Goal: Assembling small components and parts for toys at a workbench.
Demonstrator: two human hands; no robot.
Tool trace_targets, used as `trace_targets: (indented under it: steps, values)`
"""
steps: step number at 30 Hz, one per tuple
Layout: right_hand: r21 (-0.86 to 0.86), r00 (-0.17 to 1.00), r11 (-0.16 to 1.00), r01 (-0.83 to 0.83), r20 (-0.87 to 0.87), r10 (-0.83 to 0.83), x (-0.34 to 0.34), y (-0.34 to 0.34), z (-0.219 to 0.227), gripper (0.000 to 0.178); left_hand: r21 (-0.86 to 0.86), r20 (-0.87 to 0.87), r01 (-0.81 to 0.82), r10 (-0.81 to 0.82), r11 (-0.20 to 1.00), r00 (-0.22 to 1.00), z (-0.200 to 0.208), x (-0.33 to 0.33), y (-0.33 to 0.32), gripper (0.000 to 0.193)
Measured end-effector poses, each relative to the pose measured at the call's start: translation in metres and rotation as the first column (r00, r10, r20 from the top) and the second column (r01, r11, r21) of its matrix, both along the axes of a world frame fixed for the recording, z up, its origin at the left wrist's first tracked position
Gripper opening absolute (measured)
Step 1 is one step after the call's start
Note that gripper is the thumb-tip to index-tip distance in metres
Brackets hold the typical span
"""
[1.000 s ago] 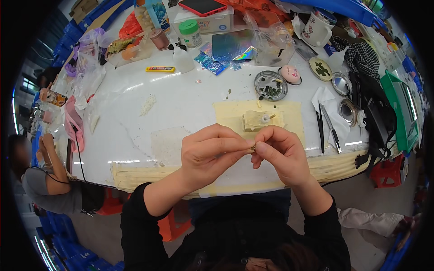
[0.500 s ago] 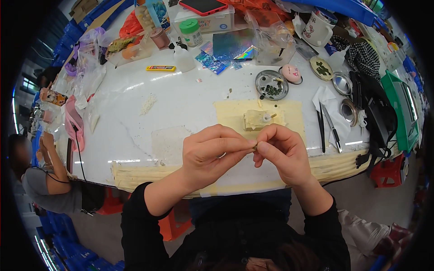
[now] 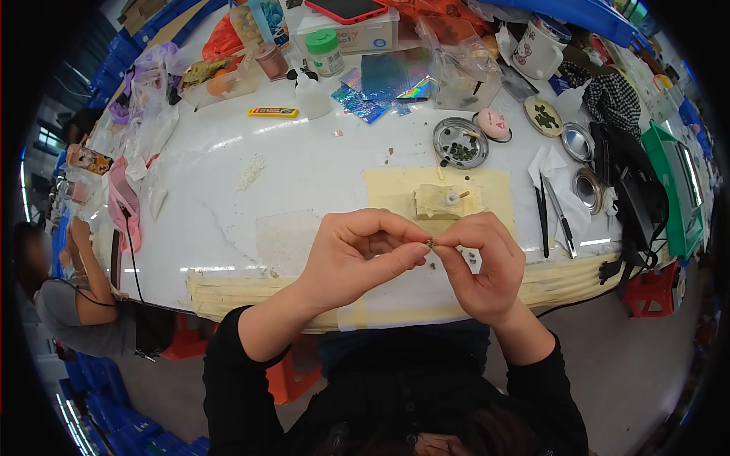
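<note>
Both hands meet over the front of the table, pinching a tiny brownish-green piece (image 3: 431, 243) between the fingertips. My left hand (image 3: 357, 254) grips its left side with thumb and forefinger, the other fingers curled. My right hand (image 3: 487, 266) pinches its right side. What the piece is, I cannot make out. Small dark crumbs (image 3: 433, 266) lie on the white surface below the fingers. Just beyond the hands, a pale yellow block (image 3: 426, 204) with a small white stub and a thin stick on it stands on a yellow sheet (image 3: 380, 182).
A round metal dish (image 3: 439, 156) holds dark green bits. Black tweezers (image 3: 544, 216) and a craft knife (image 3: 561, 216) lie on white tissue at the right. A yellow cutter (image 3: 272, 112), a white squeeze bottle (image 3: 312, 97) and shiny foil sheets (image 3: 391, 72) lie farther back. Another person (image 3: 76, 304) sits at left.
My left thumb and fingers have shifted around the tiny piece, and the right fingers have regripped it. Dark crumbs now show beneath the hands. The view has moved slightly.
</note>
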State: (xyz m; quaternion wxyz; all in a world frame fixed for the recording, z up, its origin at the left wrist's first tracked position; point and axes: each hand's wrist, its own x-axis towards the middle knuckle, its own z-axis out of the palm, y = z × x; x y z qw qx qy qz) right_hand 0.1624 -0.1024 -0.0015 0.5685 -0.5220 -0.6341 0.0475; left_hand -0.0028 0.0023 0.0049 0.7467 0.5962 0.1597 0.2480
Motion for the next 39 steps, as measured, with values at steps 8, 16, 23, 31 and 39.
trace_targets:
  steps: [8,16,23,31,39]
  values:
    - [0.038,0.999,0.999,0.030,0.011,-0.030,-0.0018,0.0001,-0.0010,0.017,0.465,0.067,-0.142,0.125,0.874,0.990,-0.0002,-0.0003,0.0006,0.017]
    - [-0.009,0.998,0.999,-0.031,-0.046,0.031,-0.0026,-0.0030,-0.0042,0.026,0.692,0.236,-0.346,0.255,0.633,0.938,-0.0036,0.0066,0.0032,0.018]
    - [0.046,0.997,0.997,-0.066,0.045,0.064,-0.0025,-0.0021,-0.0015,0.034,0.758,0.269,-0.375,0.268,0.534,0.925,-0.0028,0.0087,0.0018,0.019]
    - [0.015,0.999,1.000,-0.008,-0.041,0.009,-0.0037,-0.0019,-0.0045,0.033,0.753,0.279,-0.386,0.272,0.534,0.921,-0.0032,0.0075,0.0022,0.019]
    - [0.045,0.997,0.996,-0.076,-0.013,0.077,-0.0019,-0.0023,-0.0041,0.033,0.750,0.267,-0.381,0.280,0.540,0.922,-0.0023,0.0083,0.0013,0.019]
